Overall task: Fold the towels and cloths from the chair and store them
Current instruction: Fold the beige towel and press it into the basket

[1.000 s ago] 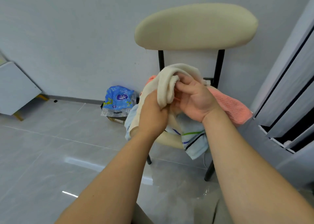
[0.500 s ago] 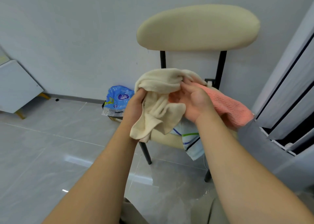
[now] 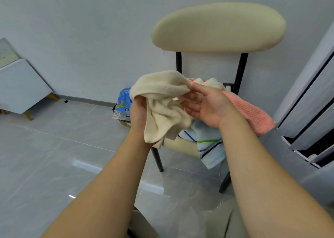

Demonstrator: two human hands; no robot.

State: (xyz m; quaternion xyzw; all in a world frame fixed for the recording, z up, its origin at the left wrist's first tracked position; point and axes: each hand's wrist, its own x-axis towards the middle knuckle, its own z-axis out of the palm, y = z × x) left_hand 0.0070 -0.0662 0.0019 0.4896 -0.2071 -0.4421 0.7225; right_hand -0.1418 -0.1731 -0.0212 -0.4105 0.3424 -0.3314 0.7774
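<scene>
Finding the corners is the step in hand, I judge, since the cream towel (image 3: pixel 162 100) hangs crumpled in mid-air at the centre of the frame, in front of the chair (image 3: pixel 216 26), with no clean edge showing. The left hand (image 3: pixel 138 115), centre-left, grips a bunched upper part of it, its fingers curled out of sight behind the cloth. The right hand (image 3: pixel 209 109), just right of centre, is nearly flat. Its fingers (image 3: pixel 189 109) lie straight against the towel's folds and the thumb rests along the upper edge, touching more than clamping as far as shows.

To do this well, the right hand should run along that upper hem until it meets a corner and pinch there, while the left shifts to the neighbouring corner. Then the hands draw apart so the towel drops flat and square before the first fold. Keep it lifted away from the seat, where a pink knitted cloth (image 3: pixel 251 111) and a striped pale-blue towel (image 3: pixel 209 144) wait, lower right of centre, so the hanging tail drags neither off.
</scene>
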